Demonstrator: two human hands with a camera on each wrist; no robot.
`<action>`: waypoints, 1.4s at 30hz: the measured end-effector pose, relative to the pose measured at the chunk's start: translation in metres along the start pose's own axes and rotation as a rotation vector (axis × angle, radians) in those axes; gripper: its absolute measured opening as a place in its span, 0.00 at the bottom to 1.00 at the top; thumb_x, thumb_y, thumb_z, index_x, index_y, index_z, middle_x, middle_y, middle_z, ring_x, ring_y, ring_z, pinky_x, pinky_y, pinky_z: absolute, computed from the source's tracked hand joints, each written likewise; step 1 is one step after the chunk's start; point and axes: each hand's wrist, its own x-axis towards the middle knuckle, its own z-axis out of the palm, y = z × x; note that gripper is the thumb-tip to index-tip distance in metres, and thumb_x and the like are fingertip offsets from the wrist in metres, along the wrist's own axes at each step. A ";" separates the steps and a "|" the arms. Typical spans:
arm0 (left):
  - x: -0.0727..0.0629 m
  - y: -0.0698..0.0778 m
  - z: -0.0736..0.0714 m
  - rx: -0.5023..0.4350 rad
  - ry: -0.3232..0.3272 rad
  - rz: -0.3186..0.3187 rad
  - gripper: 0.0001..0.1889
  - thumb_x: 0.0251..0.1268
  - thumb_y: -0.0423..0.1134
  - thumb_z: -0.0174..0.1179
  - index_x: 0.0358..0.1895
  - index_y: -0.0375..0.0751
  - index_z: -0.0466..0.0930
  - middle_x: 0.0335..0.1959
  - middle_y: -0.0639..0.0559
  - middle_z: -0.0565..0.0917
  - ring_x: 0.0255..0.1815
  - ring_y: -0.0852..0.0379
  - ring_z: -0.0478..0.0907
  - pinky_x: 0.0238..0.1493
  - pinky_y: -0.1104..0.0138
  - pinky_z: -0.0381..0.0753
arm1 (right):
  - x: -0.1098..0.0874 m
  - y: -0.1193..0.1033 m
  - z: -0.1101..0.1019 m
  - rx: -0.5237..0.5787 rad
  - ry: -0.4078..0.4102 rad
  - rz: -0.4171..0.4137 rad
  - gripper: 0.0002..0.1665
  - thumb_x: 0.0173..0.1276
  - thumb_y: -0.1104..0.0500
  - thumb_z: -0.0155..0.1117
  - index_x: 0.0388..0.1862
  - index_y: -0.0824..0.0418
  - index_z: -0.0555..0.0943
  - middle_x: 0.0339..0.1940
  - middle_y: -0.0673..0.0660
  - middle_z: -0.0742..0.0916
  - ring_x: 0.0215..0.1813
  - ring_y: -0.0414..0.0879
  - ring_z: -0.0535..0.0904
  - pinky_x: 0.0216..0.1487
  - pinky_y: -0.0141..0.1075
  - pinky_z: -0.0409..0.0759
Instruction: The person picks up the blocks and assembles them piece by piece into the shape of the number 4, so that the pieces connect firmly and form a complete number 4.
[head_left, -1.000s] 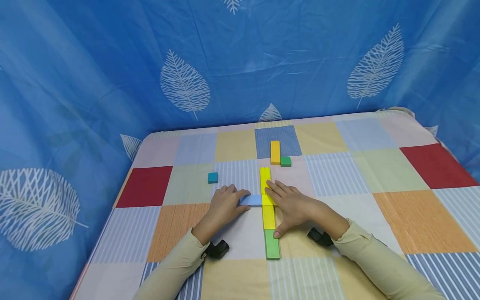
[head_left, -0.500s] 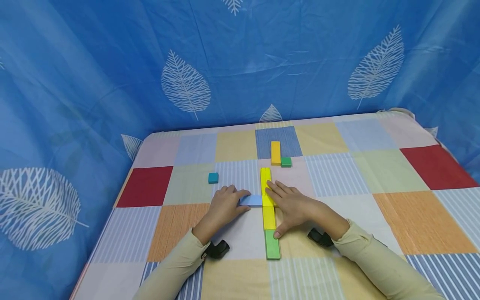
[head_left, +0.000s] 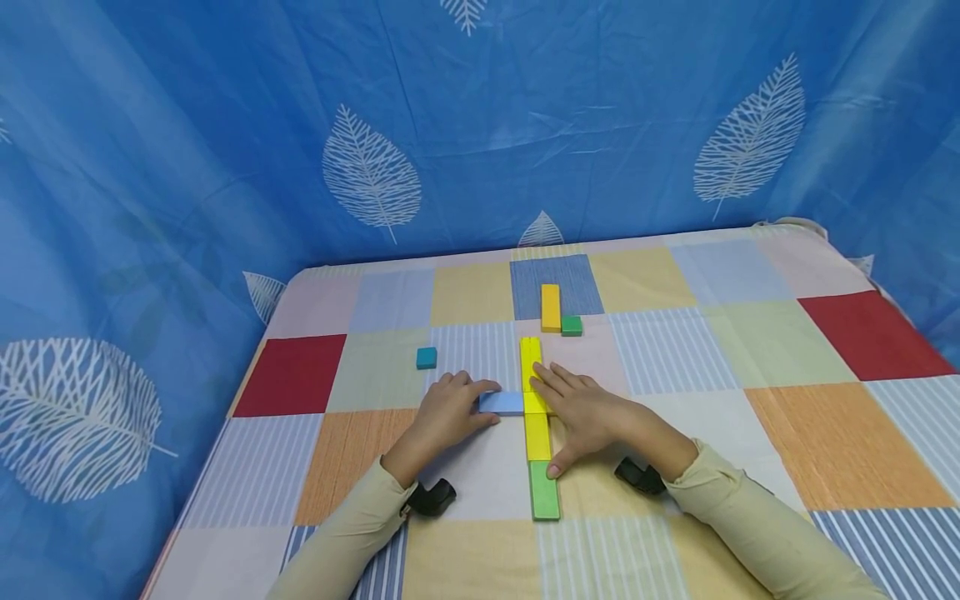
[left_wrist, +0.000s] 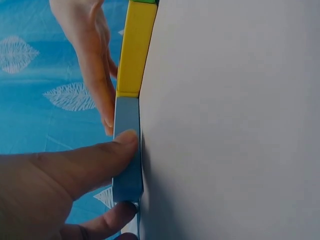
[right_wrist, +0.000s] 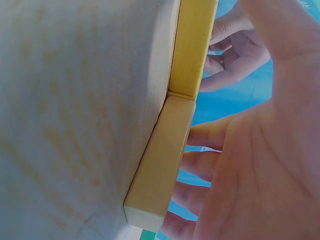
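In the head view, my left hand (head_left: 446,412) pinches a light blue block (head_left: 504,403) between thumb and fingers. Its inner end meets a column of yellow blocks (head_left: 537,437), which has a light green block (head_left: 544,492) at the near end. My right hand (head_left: 592,412) lies over the column's right side with extended fingers. Its fingertips touch the yellow, while the thumb tip is at the green block's upper edge. Mostly hidden under that hand, a pale cream block (right_wrist: 160,160) shows in the right wrist view, end against the yellow and alongside the fingers.
Beyond the column lie an orange-yellow block (head_left: 551,308) and a small green block (head_left: 572,326) beside it. A small teal block (head_left: 426,358) sits past my left hand. A patchwork cloth (head_left: 675,550) covers the table, and a blue leaf-print curtain (head_left: 480,125) hangs behind.
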 end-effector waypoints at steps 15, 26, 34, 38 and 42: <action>0.001 -0.005 -0.005 -0.075 -0.058 0.006 0.30 0.49 0.52 0.66 0.58 0.49 0.73 0.34 0.50 0.77 0.35 0.55 0.68 0.35 0.65 0.68 | 0.000 0.000 0.000 0.006 -0.010 0.008 0.74 0.37 0.25 0.65 0.72 0.65 0.46 0.75 0.63 0.46 0.74 0.61 0.39 0.68 0.56 0.49; 0.000 -0.004 -0.006 -0.065 -0.074 0.003 0.31 0.49 0.53 0.66 0.58 0.48 0.73 0.36 0.50 0.77 0.35 0.55 0.68 0.35 0.64 0.68 | -0.001 0.000 0.000 -0.010 -0.006 0.010 0.74 0.37 0.24 0.65 0.73 0.64 0.46 0.75 0.62 0.46 0.74 0.61 0.39 0.68 0.55 0.48; 0.000 -0.006 -0.010 -0.122 -0.146 -0.024 0.33 0.48 0.53 0.67 0.60 0.50 0.71 0.41 0.49 0.78 0.39 0.54 0.69 0.40 0.62 0.72 | 0.000 0.000 0.001 -0.009 -0.003 0.008 0.75 0.36 0.24 0.64 0.72 0.65 0.46 0.75 0.63 0.46 0.74 0.61 0.40 0.68 0.56 0.49; 0.000 -0.009 -0.016 -0.136 -0.220 -0.012 0.35 0.47 0.53 0.67 0.62 0.51 0.69 0.48 0.48 0.77 0.44 0.52 0.69 0.49 0.58 0.73 | 0.000 0.001 0.001 -0.008 -0.001 0.011 0.75 0.36 0.23 0.64 0.73 0.64 0.46 0.75 0.62 0.46 0.74 0.61 0.39 0.68 0.56 0.49; 0.001 -0.014 -0.022 -0.165 -0.281 0.009 0.36 0.48 0.53 0.67 0.64 0.51 0.67 0.49 0.50 0.77 0.46 0.54 0.70 0.54 0.58 0.73 | 0.000 0.001 0.000 -0.009 0.000 0.008 0.75 0.36 0.24 0.65 0.72 0.65 0.46 0.75 0.62 0.46 0.74 0.61 0.39 0.68 0.57 0.49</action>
